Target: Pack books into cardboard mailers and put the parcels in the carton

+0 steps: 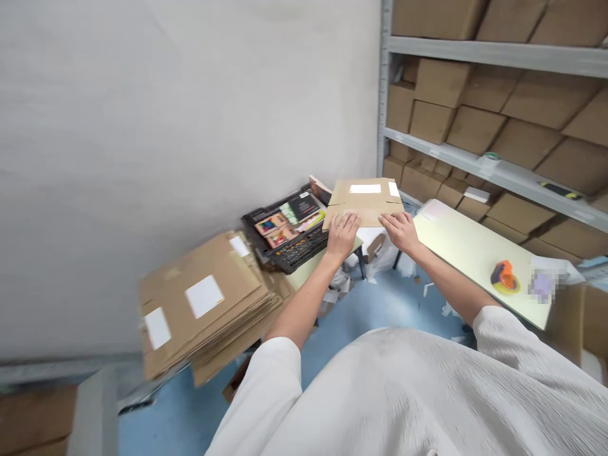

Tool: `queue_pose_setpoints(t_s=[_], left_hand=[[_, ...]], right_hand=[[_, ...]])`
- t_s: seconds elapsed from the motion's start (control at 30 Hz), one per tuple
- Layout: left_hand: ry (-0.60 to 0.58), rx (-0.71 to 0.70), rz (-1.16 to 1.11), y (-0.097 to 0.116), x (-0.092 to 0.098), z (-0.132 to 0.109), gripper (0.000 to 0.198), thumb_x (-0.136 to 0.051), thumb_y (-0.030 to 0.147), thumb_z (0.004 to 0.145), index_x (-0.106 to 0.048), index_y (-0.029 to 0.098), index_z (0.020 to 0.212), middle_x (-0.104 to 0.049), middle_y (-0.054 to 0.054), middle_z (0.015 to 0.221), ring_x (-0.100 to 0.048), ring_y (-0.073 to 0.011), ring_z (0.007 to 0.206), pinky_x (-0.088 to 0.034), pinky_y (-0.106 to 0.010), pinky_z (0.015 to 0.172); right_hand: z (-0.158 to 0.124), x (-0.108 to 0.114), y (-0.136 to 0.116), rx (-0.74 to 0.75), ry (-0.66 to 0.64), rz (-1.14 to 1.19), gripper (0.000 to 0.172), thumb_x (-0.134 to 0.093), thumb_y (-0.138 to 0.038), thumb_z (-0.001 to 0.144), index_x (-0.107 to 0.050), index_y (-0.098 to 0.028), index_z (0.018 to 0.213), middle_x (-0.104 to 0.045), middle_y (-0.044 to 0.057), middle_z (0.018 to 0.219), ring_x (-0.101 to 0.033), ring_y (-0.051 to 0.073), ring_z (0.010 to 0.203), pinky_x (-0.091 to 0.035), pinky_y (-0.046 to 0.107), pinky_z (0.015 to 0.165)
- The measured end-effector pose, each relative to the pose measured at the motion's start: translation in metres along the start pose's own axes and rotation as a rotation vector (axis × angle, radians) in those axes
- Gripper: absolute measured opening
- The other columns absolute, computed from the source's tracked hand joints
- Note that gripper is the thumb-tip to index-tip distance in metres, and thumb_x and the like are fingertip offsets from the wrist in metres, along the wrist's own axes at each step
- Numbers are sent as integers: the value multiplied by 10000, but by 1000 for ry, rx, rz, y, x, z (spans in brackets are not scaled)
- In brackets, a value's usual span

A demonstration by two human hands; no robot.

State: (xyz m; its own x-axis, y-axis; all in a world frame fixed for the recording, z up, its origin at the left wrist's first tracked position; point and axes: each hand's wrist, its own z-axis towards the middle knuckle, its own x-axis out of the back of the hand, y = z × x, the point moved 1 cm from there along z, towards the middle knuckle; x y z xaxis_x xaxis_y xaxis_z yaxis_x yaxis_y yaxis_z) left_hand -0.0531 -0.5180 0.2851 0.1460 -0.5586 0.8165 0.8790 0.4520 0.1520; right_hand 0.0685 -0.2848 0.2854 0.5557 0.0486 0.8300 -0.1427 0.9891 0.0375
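A flattened cardboard box [363,204] with two white labels is held out in front of me, its near edge towards my body. My left hand [342,233], with a ring on one finger, is closed on the left part of that edge, fingertips on top. Closed on the right part of the same edge is my right hand [399,229]. Both thumbs are largely hidden. Left of the box sits a black plastic crate [297,258] holding several colourful printed packages [306,206].
A stack of flattened cardboard boxes [190,278] lies at the left. On the right, a pale table [456,253] bears an orange tape dispenser [506,276]. Metal shelving [498,57] full of cartons stands behind it. Paper scraps litter the blue floor [384,316].
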Motion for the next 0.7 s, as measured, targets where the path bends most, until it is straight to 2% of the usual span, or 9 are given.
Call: queue_pose_setpoints(t_s=[0.17,0.33,0.53,0.7], left_hand=[[-105,-143,-100,81,-80,68,550,-412,113,1036,-669,219,1511,-661,-160,1574,-591,-292,1497,-237,-625,1371],[-253,-278,-220,147,-148,117,536,-436,109,1030,-680,262,1482,-649,-117,1597,-588,-280,1500,-236,-624,1372],[-399,-398,-402,199,-230,163,524,-458,83,1022,-684,271,1455,-678,-101,1566,-581,-277,1508,-194,-639,1381],[-522,-511,-479,224,-293,195,519,-424,90,1038,-695,274,1440,-663,-106,1582,-538,-262,1543,-177,-606,1390]], right_hand=[[-80,28,88,-167,-53,-100,480,-433,-217,1110,-648,-220,1539,-720,114,1500,-570,315,1219,-348,493,1085],[-152,49,143,-372,-153,-154,476,-447,-203,1102,-654,-214,1530,-716,122,1502,-567,316,1229,-348,482,1083],[-210,53,181,-647,-291,-161,510,-402,-200,1104,-622,-209,1564,-675,127,1553,-545,325,1280,-350,483,1100],[-236,38,202,-834,-361,-178,537,-407,-156,1071,-613,-186,1566,-665,151,1554,-535,333,1272,-358,481,1077]])
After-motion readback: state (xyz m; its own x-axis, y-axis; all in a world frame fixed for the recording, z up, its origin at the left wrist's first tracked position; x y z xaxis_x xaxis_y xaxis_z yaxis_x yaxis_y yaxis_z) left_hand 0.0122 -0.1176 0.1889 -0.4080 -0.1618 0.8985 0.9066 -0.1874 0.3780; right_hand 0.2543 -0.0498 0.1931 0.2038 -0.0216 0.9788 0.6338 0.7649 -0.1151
